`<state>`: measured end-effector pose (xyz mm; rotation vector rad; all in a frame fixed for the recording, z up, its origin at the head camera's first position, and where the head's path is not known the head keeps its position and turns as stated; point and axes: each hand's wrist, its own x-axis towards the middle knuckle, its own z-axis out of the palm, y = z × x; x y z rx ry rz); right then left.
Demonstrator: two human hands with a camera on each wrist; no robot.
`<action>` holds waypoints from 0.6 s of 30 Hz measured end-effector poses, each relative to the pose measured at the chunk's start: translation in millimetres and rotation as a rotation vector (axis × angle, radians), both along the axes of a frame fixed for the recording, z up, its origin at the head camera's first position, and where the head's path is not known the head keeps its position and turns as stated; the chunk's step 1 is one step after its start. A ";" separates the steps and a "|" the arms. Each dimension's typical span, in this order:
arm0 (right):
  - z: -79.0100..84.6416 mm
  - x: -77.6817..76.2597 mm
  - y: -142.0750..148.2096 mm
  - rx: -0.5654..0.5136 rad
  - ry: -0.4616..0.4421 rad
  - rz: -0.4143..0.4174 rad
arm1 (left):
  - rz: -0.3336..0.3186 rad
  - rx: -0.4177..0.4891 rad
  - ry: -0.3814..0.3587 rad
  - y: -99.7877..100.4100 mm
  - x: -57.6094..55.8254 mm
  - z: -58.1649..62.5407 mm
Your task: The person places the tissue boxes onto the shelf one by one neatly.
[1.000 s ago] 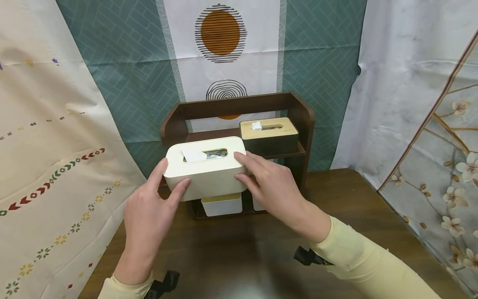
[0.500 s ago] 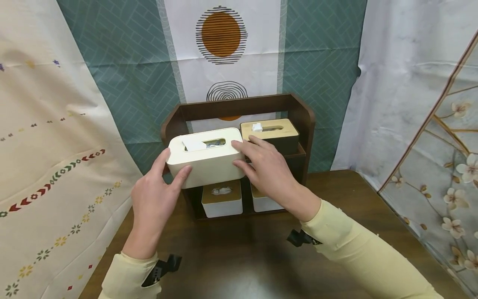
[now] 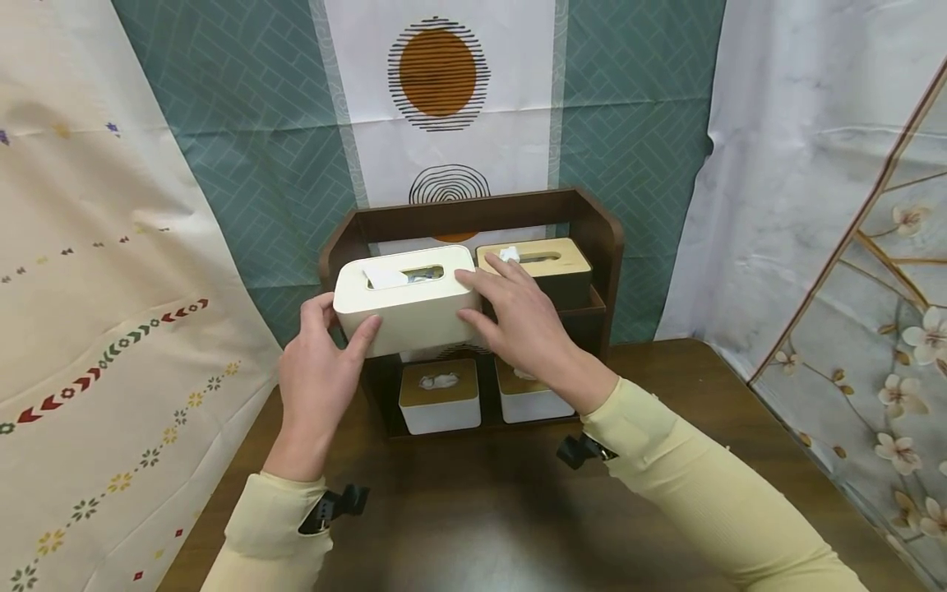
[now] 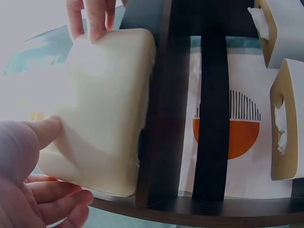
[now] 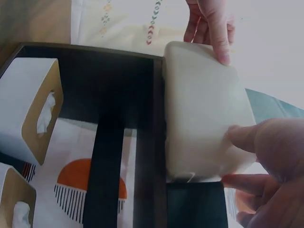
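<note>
A cream tissue box (image 3: pixel 410 321) with a white tissue showing in its oval slot is held between both hands at the front left of the brown shelf's upper board. My left hand (image 3: pixel 318 390) grips its left end, thumb on the front face. At the right end, my right hand (image 3: pixel 521 325) pinches it with the thumb in front and fingers on the top edge. In the left wrist view the box (image 4: pixel 102 114) lies right beside the shelf board (image 4: pixel 159 109). Whether its underside touches the board is hidden.
A black tissue box (image 3: pixel 555 284) with a wooden lid stands on the upper right of the shelf (image 3: pixel 466 215). Below are two white tissue boxes with wooden lids, one left (image 3: pixel 441 411) and one right (image 3: pixel 536 404). The shelf stands on a dark wooden table (image 3: pixel 459 501).
Both hands have carried the cream tissue box forward and slightly up in the view, towards the upper shelf. The lower white tissue boxes have come more into sight.
</note>
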<state>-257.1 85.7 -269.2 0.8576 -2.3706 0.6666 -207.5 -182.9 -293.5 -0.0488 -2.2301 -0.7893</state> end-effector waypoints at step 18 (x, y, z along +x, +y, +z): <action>-4.8 -15.3 -0.7 0.019 0.008 -0.046 | 0.048 0.007 0.110 2.4 -22.1 -12.7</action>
